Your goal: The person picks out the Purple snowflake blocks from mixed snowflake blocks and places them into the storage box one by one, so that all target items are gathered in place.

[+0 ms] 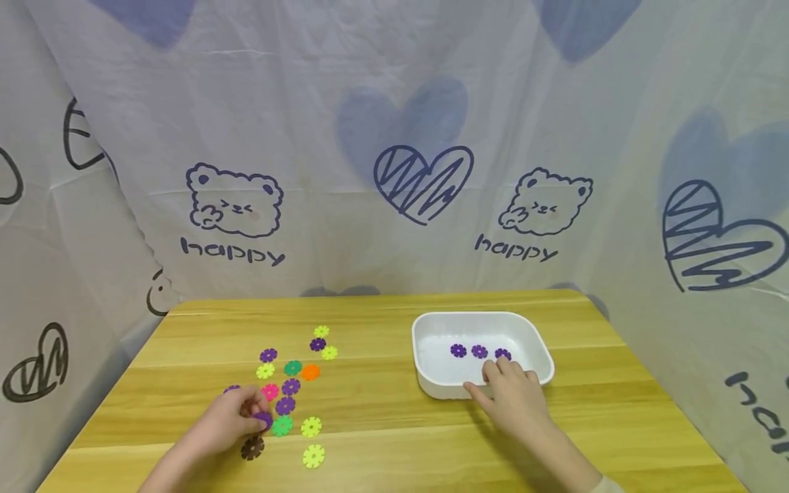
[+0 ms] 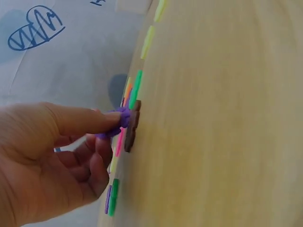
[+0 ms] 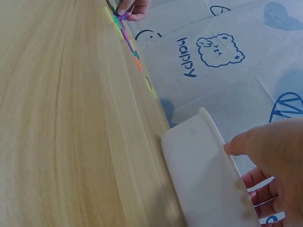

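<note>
My left hand (image 1: 237, 419) pinches a purple snowflake disc (image 1: 265, 419) between thumb and fingertips, low over the left part of the table. Just below it on the table lies a brown disc (image 1: 253, 448), and a green disc (image 1: 282, 426) lies to its right. In the left wrist view the pinched disc (image 2: 124, 118) overlaps the brown one. My right hand (image 1: 514, 394) reaches over the near rim of a white plastic bin (image 1: 444, 390), thumb at the rim and loosely bent fingers inside. By those fingertips is a purple disc (image 1: 503, 354), in line with two others (image 1: 469, 350).
Several loose discs lie scattered around my left hand, among them yellow (image 1: 311, 427), orange (image 1: 310, 372), pink (image 1: 270, 392) and purple (image 1: 291, 387). The wooden table (image 1: 370, 445) ends at a printed cloth (image 1: 320, 205) behind and at both sides.
</note>
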`<action>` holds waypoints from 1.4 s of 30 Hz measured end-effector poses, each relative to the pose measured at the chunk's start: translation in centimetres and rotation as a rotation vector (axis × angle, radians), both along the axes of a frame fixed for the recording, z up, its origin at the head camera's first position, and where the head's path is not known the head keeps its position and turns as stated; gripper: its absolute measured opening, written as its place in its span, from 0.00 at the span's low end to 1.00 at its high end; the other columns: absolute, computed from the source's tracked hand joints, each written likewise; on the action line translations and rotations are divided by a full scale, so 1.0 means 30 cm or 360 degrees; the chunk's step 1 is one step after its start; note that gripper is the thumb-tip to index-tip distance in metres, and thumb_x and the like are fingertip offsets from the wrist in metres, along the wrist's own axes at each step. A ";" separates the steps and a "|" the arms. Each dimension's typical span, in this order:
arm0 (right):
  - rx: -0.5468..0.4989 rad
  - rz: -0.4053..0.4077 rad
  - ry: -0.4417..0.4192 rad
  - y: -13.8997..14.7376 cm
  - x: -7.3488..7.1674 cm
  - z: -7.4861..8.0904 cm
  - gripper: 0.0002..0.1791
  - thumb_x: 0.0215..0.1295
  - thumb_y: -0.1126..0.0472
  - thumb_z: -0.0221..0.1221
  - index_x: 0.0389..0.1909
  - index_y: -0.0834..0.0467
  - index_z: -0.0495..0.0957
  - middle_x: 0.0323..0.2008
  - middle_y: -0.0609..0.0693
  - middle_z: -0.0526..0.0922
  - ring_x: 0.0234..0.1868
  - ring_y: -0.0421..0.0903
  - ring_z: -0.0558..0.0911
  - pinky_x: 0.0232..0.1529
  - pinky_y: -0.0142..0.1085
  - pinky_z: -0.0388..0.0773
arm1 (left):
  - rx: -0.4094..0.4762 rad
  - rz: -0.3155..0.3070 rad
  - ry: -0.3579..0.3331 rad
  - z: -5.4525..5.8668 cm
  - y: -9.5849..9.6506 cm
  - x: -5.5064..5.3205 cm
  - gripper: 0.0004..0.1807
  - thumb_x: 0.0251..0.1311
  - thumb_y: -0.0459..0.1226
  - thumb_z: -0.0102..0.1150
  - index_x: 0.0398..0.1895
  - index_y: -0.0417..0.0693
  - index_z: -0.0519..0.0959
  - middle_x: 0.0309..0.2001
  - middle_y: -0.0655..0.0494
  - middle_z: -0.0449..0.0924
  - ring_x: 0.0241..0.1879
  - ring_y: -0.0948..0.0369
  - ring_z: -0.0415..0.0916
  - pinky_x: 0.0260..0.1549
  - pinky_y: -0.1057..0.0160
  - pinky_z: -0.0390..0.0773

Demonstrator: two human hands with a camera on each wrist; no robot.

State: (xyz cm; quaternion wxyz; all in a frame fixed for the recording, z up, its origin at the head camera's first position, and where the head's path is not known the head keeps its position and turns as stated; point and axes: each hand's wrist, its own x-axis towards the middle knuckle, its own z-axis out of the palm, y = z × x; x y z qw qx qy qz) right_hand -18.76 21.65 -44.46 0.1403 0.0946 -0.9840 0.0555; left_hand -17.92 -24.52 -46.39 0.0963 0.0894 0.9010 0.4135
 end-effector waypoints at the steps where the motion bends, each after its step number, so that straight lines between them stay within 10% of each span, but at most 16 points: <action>1: 0.0000 -0.0001 0.0001 0.001 0.001 -0.001 0.21 0.63 0.38 0.58 0.33 0.53 0.74 0.29 0.47 0.72 0.32 0.45 0.70 0.37 0.45 0.71 | 0.0047 0.0013 -0.0016 0.002 0.000 -0.001 0.10 0.50 0.28 0.66 0.34 0.39 0.75 0.31 0.52 0.73 0.31 0.61 0.70 0.29 0.69 0.76; 11: -0.0005 0.0007 0.0032 0.000 -0.001 -0.008 0.21 0.62 0.38 0.59 0.32 0.53 0.74 0.28 0.46 0.71 0.31 0.45 0.70 0.37 0.44 0.71 | 0.0364 -0.0078 -0.0097 0.119 0.035 -0.030 0.16 0.60 0.36 0.63 0.44 0.35 0.71 0.41 0.46 0.74 0.36 0.57 0.77 0.34 0.63 0.80; 25: -0.0010 0.0010 0.0019 0.002 -0.004 -0.005 0.21 0.62 0.38 0.59 0.32 0.53 0.74 0.28 0.46 0.71 0.31 0.44 0.69 0.37 0.45 0.71 | 0.0393 -0.0294 0.0107 0.311 0.296 -0.164 0.12 0.64 0.37 0.60 0.47 0.42 0.73 0.42 0.45 0.76 0.36 0.56 0.79 0.33 0.64 0.81; 35: -0.0018 0.0014 0.0005 0.001 -0.001 -0.012 0.21 0.62 0.37 0.59 0.31 0.52 0.73 0.28 0.45 0.69 0.31 0.44 0.68 0.37 0.44 0.70 | 0.0410 -0.0476 0.0017 0.334 0.531 -0.312 0.06 0.65 0.35 0.59 0.42 0.46 0.76 0.40 0.47 0.77 0.32 0.57 0.80 0.32 0.62 0.81; 42: -0.0003 0.0009 0.0033 0.006 -0.005 -0.011 0.21 0.61 0.37 0.59 0.31 0.53 0.73 0.28 0.46 0.69 0.31 0.44 0.68 0.36 0.42 0.69 | 0.0460 -0.0518 -0.0097 0.284 0.691 -0.398 0.07 0.62 0.33 0.62 0.42 0.43 0.77 0.38 0.49 0.76 0.28 0.60 0.81 0.28 0.66 0.81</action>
